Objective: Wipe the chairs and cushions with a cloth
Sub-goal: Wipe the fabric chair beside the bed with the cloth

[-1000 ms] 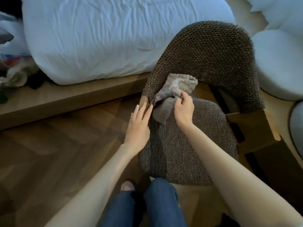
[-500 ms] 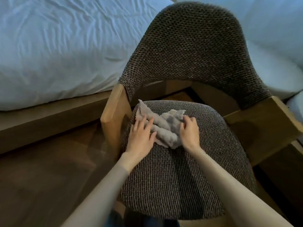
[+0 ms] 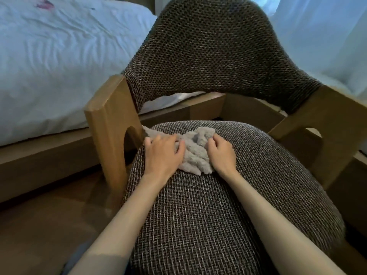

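A crumpled grey cloth (image 3: pixel 195 155) lies on the far left part of the brown woven seat cushion (image 3: pixel 218 215) of a wooden armchair. My left hand (image 3: pixel 161 153) presses flat on the cloth's left part, fingers spread. On the cloth's right edge, my right hand (image 3: pixel 220 153) has its fingers curled into the fabric. The chair's woven backrest (image 3: pixel 214 50) curves up behind the seat. A wooden armrest (image 3: pixel 108 124) stands at the left and another armrest (image 3: pixel 319 120) at the right.
A bed with a white duvet (image 3: pixel 59 62) and a wooden frame (image 3: pixel 39 155) runs close along the chair's left side and behind it. White curtain (image 3: pixel 325 36) hangs at the back right. Wooden floor (image 3: pixel 49 225) shows at the lower left.
The cloth has come down from the backrest onto the seat, and my left hand has landed on it. My view has moved closer and lower over the seat.
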The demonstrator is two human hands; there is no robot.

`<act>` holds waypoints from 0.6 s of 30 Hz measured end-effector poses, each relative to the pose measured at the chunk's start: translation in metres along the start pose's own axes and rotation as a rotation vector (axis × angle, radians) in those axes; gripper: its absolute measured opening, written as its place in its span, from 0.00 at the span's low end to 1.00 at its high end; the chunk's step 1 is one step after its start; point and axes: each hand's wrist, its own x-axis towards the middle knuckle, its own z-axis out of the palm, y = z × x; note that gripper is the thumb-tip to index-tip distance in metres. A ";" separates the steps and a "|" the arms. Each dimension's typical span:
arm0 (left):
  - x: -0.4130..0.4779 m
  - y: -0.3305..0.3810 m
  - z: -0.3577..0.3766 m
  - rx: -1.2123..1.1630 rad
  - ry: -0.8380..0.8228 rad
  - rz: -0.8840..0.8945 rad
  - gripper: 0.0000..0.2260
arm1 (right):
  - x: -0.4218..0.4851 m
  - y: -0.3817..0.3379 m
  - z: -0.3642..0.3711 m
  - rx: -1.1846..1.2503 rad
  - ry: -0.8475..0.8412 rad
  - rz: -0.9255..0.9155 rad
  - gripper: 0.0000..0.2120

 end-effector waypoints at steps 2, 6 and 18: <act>-0.007 0.003 -0.007 -0.102 0.012 0.012 0.12 | -0.006 -0.005 -0.014 0.146 -0.147 0.022 0.10; -0.009 0.001 -0.020 -0.097 -0.178 -0.077 0.16 | -0.023 -0.007 -0.047 0.375 -0.305 0.011 0.06; 0.027 0.028 -0.023 0.143 -0.580 -0.068 0.34 | 0.007 0.027 -0.129 0.028 -0.134 0.284 0.35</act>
